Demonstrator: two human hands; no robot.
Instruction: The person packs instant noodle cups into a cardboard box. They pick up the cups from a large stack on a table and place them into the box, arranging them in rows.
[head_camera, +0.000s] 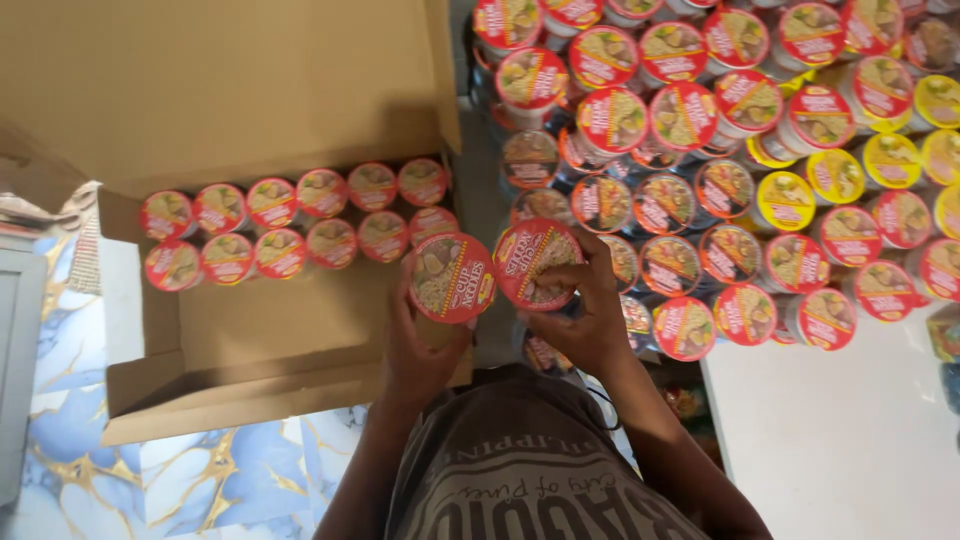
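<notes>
Mid-packing, I judge. My left hand (425, 345) grips one noodle cup (451, 277) at the cardboard box (250, 330) edge; my right hand (585, 320) grips a second cup (537, 263) beside it. Two rows (300, 228) already sit inside. Next calls for starting a third row.

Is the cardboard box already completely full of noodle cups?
No, the cardboard box holds only two rows of red-lidded cups along its far side, and the near part of its floor is bare.
</notes>
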